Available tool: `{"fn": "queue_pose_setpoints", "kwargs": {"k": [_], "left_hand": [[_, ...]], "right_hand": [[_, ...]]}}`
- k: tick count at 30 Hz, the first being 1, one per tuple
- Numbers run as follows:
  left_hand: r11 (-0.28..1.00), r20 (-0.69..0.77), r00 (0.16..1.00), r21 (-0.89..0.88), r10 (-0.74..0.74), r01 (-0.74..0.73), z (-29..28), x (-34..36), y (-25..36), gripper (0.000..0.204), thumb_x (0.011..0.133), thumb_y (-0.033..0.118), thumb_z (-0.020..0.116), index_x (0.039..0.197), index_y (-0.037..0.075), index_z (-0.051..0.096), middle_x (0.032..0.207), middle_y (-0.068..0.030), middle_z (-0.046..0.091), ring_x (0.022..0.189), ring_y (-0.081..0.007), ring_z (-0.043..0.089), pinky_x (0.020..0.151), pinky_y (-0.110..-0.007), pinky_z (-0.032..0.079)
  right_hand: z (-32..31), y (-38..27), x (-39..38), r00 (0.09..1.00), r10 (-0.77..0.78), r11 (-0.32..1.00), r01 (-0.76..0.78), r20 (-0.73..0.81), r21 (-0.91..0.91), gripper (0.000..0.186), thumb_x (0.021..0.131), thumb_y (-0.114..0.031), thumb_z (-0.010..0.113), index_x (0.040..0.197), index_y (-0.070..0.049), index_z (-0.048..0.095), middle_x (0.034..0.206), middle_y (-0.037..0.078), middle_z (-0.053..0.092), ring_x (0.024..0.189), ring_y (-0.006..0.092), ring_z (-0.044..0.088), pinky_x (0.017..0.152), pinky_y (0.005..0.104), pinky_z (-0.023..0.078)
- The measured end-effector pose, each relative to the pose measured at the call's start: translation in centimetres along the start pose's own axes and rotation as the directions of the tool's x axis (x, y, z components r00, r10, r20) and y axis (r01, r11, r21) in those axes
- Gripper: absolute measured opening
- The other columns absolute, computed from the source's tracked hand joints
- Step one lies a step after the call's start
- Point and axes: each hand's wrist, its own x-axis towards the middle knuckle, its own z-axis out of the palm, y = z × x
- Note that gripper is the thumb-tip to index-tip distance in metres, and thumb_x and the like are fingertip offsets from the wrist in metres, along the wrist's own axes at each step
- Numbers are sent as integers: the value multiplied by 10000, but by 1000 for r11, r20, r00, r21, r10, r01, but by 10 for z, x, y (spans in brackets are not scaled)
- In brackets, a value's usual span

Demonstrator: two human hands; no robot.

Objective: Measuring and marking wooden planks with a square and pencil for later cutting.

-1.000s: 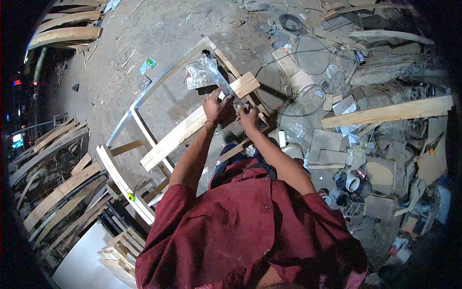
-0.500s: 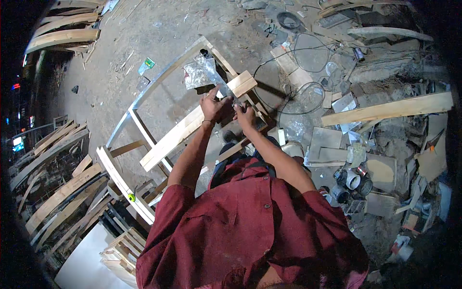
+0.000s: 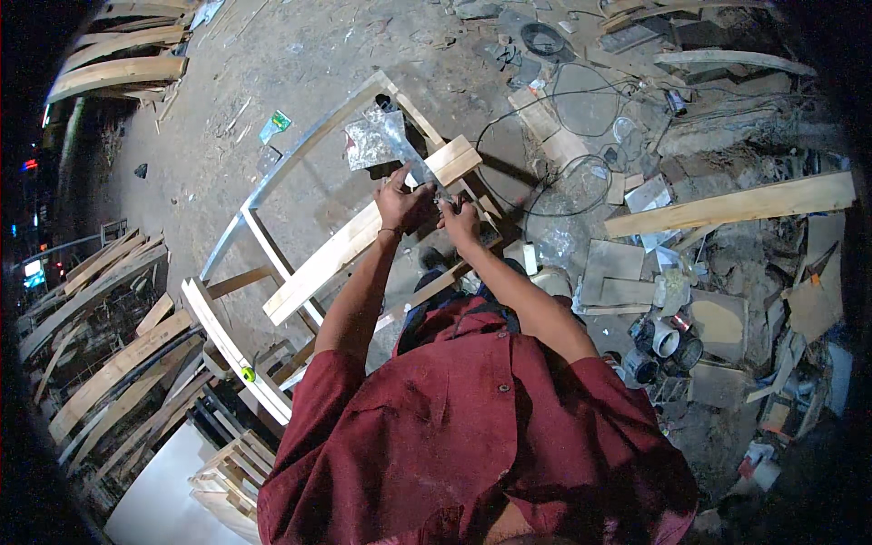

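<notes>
A long pale wooden board (image 3: 327,257) lies slantwise across a wooden frame (image 3: 263,238) in front of me. Across the board's far part runs a flat grey metal strip (image 3: 406,145), whose exact kind I cannot make out. My left hand (image 3: 402,200) is closed over the board and the strip, holding them together, with a finger along the metal. At the strip's near end is my right hand (image 3: 460,222), its fingers curled in a pinch beside the board. Whatever sits between those fingers is too small to name.
A yellow-green tape measure (image 3: 248,373) rests on the frame's left rail. Stacked timber (image 3: 118,372) lies at the left. On the right are a thick plank (image 3: 727,207), several cans (image 3: 666,341) and scrap. A black cable (image 3: 536,211) loops over the floor beyond the frame.
Both hands have shifted very slightly, the right one a little to the left. The board's far end has moved slightly left too. Otherwise the scene looks the same.
</notes>
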Motion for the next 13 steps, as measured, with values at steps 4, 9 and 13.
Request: {"fn": "queue_pose_setpoints", "kwargs": {"k": [4,9,13], "left_hand": [[1000,-4,1000,11,3,-3,3,3,-5,678,748,498,836,1331,200,662,1198,-61,731,1014,-257,683,954,-437,414],[1000,-12,1000,14,2,-2,4,1,-7,698,741,516,843,1345,222,654,1237,-58,722,1051,-262,679,975,-428,404],[999,-13,1000,36,10,-10,4,2,-6,709,738,529,844,1351,227,652,1245,-55,719,1046,-259,680,985,-430,396]], "right_hand": [[-2,-3,-1,999,-40,998,39,8,39,410,955,-337,703,1136,26,641,735,92,674,581,184,676,591,351,532],[-5,-2,1,996,-74,996,76,55,-37,437,962,-339,694,1181,34,631,728,90,671,578,184,675,579,352,530],[-5,9,11,994,-52,996,59,97,-71,427,964,-325,692,1223,7,624,730,93,682,584,193,684,608,363,547]]}}
